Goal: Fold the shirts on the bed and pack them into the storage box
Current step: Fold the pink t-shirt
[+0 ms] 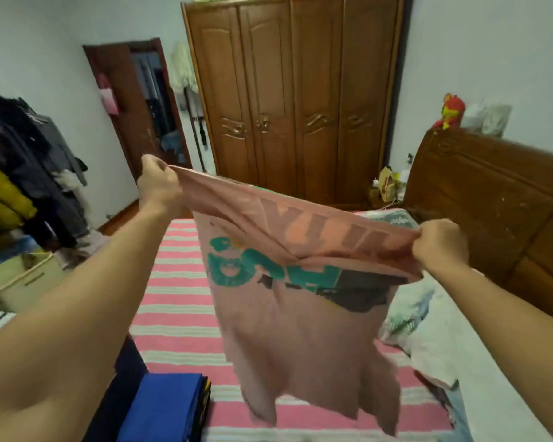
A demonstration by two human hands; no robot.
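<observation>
A pink shirt [300, 330] with green and black print hangs in the air over the bed [179, 301], which has a pink and white striped cover. My left hand [158, 183] grips one upper corner of the shirt and my right hand [439, 245] grips the other, stretching its top edge between them. A folded blue shirt [166, 406] tops a small stack at the bed's near left edge. A cream storage box [23, 279] stands on the floor left of the bed.
A heap of white and patterned clothes [428, 333] lies on the bed's right side by the wooden headboard [492, 212]. A brown wardrobe [294, 97] fills the far wall. A rack of dark coats [23, 173] stands at the left, next to an open doorway [147, 100].
</observation>
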